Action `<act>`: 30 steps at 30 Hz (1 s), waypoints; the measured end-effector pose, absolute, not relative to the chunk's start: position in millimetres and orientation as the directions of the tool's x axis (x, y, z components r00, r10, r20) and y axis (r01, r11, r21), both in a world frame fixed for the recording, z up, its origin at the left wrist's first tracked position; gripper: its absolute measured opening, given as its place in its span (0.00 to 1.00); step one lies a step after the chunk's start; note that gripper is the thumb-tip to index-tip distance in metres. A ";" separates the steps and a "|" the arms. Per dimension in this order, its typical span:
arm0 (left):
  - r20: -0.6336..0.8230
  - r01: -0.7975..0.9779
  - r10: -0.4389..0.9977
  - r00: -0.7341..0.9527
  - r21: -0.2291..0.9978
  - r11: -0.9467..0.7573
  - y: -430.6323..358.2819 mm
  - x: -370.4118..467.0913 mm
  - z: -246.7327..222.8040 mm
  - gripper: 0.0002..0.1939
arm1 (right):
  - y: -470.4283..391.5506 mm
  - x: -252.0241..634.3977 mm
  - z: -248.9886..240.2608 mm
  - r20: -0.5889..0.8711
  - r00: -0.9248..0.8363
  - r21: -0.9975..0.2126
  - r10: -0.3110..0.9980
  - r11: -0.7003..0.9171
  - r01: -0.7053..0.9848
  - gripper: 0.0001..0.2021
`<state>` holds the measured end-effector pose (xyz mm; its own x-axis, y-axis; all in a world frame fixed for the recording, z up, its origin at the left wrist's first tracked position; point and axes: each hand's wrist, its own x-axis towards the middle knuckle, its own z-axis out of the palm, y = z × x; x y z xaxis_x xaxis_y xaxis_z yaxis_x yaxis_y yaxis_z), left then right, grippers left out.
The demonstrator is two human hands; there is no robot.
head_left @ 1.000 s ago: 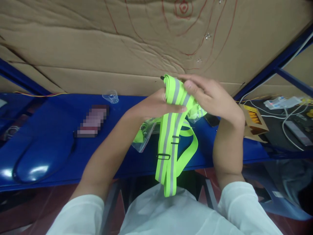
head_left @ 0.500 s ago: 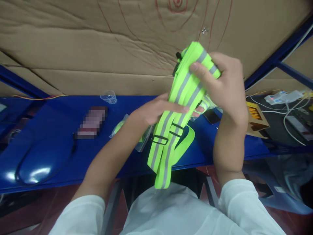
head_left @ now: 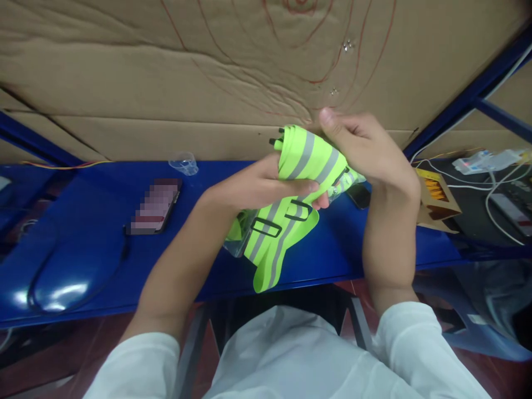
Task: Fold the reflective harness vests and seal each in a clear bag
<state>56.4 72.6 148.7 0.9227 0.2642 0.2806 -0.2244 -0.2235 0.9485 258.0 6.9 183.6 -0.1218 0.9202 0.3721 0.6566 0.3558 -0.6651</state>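
Note:
A bundle of neon-yellow reflective safety straps point(head_left: 282, 221) with grey stripes and black slide adjusters is folded over at its top. My left hand point(head_left: 266, 183) grips the bundle around its middle, thumb across the front and fingertips showing past the right side. Strap loops hang below that hand over the table edge. Touching the folded upper right side is my right hand point(head_left: 366, 144). Its thumb is raised off the fabric, and its other fingers are mostly hidden. Small black ends stick out at the bundle's upper left.
On the blue table point(head_left: 91, 255) lie a phone point(head_left: 155, 208), a clear plastic piece point(head_left: 185, 164) and a clear bag with yellow-green contents point(head_left: 239, 233). A dark phone point(head_left: 358, 195) is behind my right wrist. Farther right are an open cardboard box point(head_left: 436, 194) and white cables. Cardboard point(head_left: 124, 100) lines the back.
The upper part of the straps has been folded down and the bundle sits lower. My right thumb has come off the fabric. My left hand keeps its grip.

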 end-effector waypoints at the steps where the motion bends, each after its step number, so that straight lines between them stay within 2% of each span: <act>1: 0.290 -0.228 0.275 0.917 0.945 -0.236 73.5 55.5 149.3 0.11 | 4.3 257.1 185.1 0.348 -0.183 -0.645 0.919 0.377 0.665 0.27; 3: 0.313 -0.240 0.278 0.908 0.934 -0.265 75.5 54.7 149.6 0.11 | -1.1 253.6 188.7 0.310 -0.292 -0.580 0.905 0.424 0.695 0.24; 5: 0.327 -0.251 0.270 0.906 0.926 -0.281 77.7 55.0 148.9 0.12 | -4.4 248.1 190.9 0.301 -0.358 -0.510 0.884 0.466 0.723 0.27; 6: 0.335 -0.260 0.272 0.902 0.925 -0.277 78.8 55.4 148.3 0.12 | -4.9 245.2 191.2 0.305 -0.358 -0.512 0.883 0.469 0.720 0.28; 9: 0.286 -0.234 0.325 0.901 0.954 -0.189 81.7 57.1 146.4 0.09 | -2.6 239.5 189.2 0.370 -0.275 -0.540 0.888 0.446 0.714 0.22; 14: 0.065 -0.089 0.366 0.928 0.995 0.050 85.9 59.8 144.2 0.18 | 4.2 239.6 185.7 0.613 -0.093 -0.427 0.785 0.428 0.796 0.18; 18: 0.100 -0.114 0.354 0.930 0.993 0.019 90.8 56.5 145.6 0.20 | 10.8 234.7 182.2 0.671 0.027 -0.533 0.741 0.456 0.712 0.13; 21: 0.084 -0.070 0.295 0.952 0.996 -0.055 96.1 52.8 145.7 0.22 | 17.1 232.1 178.8 0.717 0.072 -0.541 0.693 0.487 0.686 0.09; 23: 0.065 -0.033 0.294 0.953 0.993 -0.112 98.8 53.1 143.1 0.23 | 20.2 234.5 177.1 0.745 0.151 -0.562 0.650 0.489 0.667 0.10; 25: 0.089 -0.031 0.364 0.927 0.986 -0.164 100.0 55.8 138.8 0.24 | 21.7 239.8 176.2 0.696 0.235 -0.657 0.679 0.469 0.590 0.14; 27: 0.135 -0.050 0.417 0.899 0.977 -0.208 99.9 59.2 134.5 0.25 | 22.3 246.2 176.2 0.588 0.253 -0.766 0.768 0.429 0.479 0.16; 30: 0.168 -0.067 0.401 0.900 0.965 -0.255 99.0 61.8 131.0 0.23 | 23.6 254.4 177.1 0.469 0.223 -0.846 0.854 0.362 0.392 0.17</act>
